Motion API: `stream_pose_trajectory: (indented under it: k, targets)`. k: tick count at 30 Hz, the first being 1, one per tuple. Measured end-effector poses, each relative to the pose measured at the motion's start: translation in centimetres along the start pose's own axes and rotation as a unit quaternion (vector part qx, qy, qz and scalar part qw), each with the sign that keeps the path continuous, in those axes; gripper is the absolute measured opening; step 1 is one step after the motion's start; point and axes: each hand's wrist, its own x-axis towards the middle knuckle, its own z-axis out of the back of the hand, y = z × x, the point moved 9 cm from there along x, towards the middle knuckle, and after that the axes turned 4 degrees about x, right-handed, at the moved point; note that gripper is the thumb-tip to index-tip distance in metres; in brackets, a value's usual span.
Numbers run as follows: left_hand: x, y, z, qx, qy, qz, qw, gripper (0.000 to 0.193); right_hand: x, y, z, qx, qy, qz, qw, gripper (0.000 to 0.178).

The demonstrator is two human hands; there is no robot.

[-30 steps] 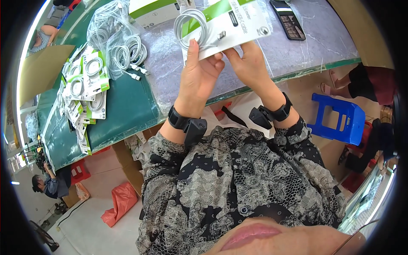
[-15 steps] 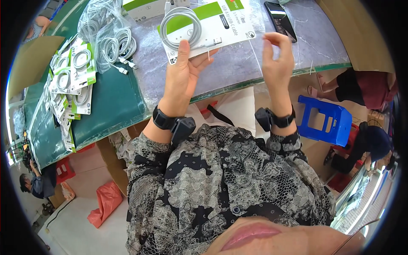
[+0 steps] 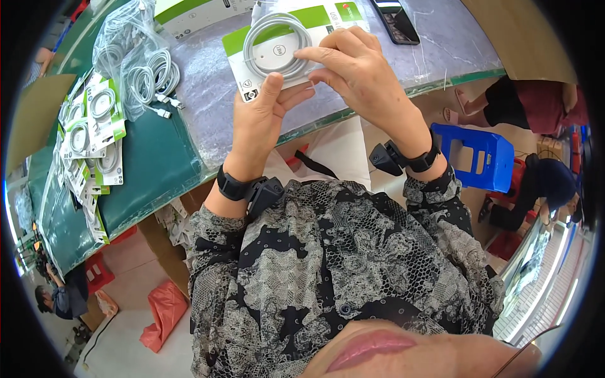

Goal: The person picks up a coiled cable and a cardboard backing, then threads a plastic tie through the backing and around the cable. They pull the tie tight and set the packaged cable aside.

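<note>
My left hand grips the lower left edge of a flat white and green backing card, thumb in front and fingers behind. A coiled light grey USB cable lies against the card's face, with one plug sticking up at the top. My right hand reaches over the card's right part, its index fingertip on the coil's right side and its thumb at the lower right. The cable's other plug is hidden behind the right hand.
At the left of the table lie carded cables in a pile and bagged loose cables. A green and white box stands at the back, a black phone at the far right. A blue stool stands on the floor.
My right hand has come left from beside the card onto the cable coil, its fingers now touching it. The card stays in my left hand, while the whole view has shifted slightly.
</note>
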Motion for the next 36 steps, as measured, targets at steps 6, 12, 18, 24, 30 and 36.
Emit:
stream_pose_trajectory:
  k: [6, 12, 18, 24, 30, 36]
  targets:
    - [-0.1, -0.1, -0.5, 0.014, 0.002, 0.023, 1.0, 0.038, -0.4, 0.4, 0.6, -0.009, -0.007, 0.041, 0.999, 0.035]
    - [-0.2, 0.6, -0.2, 0.033, -0.027, 0.04, 0.998, 0.036, -1.2, 1.1, 0.2, -0.07, -0.018, 0.088, 0.994, 0.031]
    - [-0.5, 0.5, -0.8, 0.021, -0.036, 0.013, 0.999, 0.033, -2.0, 0.7, -0.2, -0.051, 0.0, 0.096, 0.994, 0.024]
    - [-0.3, 0.2, -0.9, 0.045, -0.054, 0.0, 0.998, 0.033, -2.9, 0.5, -0.7, -0.031, -0.017, 0.109, 0.993, 0.024]
    - [0.0, 0.9, -0.3, 0.014, -0.063, 0.016, 0.998, 0.034, -3.5, 0.8, -0.9, -0.05, -0.039, 0.133, 0.989, 0.027]
    - [0.0, 1.5, -0.2, -0.036, -0.052, 0.057, 0.996, 0.035, -3.1, 0.2, -0.7, 0.034, -0.026, 0.104, 0.994, 0.028]
